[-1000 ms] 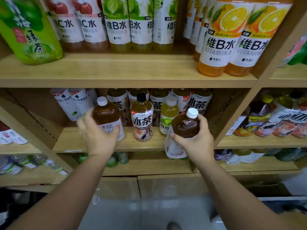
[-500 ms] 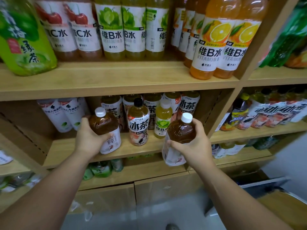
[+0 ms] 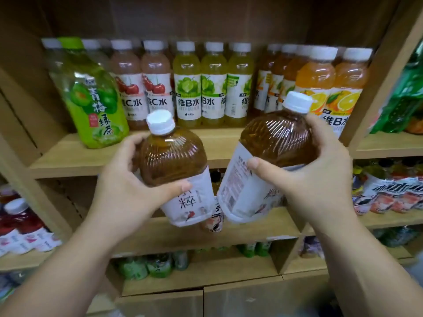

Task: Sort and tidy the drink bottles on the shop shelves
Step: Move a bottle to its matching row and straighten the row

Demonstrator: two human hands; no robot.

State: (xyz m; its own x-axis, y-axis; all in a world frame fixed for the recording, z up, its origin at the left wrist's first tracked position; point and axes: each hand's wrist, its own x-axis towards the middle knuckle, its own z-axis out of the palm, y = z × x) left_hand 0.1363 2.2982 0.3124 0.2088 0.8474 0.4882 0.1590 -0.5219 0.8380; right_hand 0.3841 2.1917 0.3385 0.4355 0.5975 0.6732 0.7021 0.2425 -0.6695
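**Two hands, each carrying a bottle, before a light wooden shelf unit.**

- **Edges and room:** The upper wooden shelf board [image 3: 68,156] runs just behind both hands. A strip of bare wood lies between its front edge and the bottle row, widest beyond the left hand [image 3: 128,179]. A slanted wooden upright [image 3: 377,88] closes the bay just outside the right hand [image 3: 320,179]. The lower wooden shelf board [image 3: 263,227] passes beneath both hands.
- **Hands:** The left hand grips a brown tea bottle with white cap and white label [image 3: 174,161]. Its thumb lies across the label's top edge and its fingers curl round the far side. The right hand grips a second brown tea bottle with white cap [image 3: 274,138] in the same way. Both bottles are in the air in front of the shelves and tilted. Their caps lean apart and their bases converge, with a narrow gap between.
- **Row above the hands, from the left hand's side:**
  - a large green plum-tea bottle [image 3: 91,97]
  - pink cherry-label bottles [image 3: 142,88]
  - yellow-green lime-label bottles [image 3: 212,83]
  - orange-label bottles [image 3: 320,74]
- **Hard to make out:** The held bottles hide most of the lower shelf's stock, and only a small labelled bottle [image 3: 215,216] shows through the gap. The right hand covers part of one orange label. The bays on either side are blurred.
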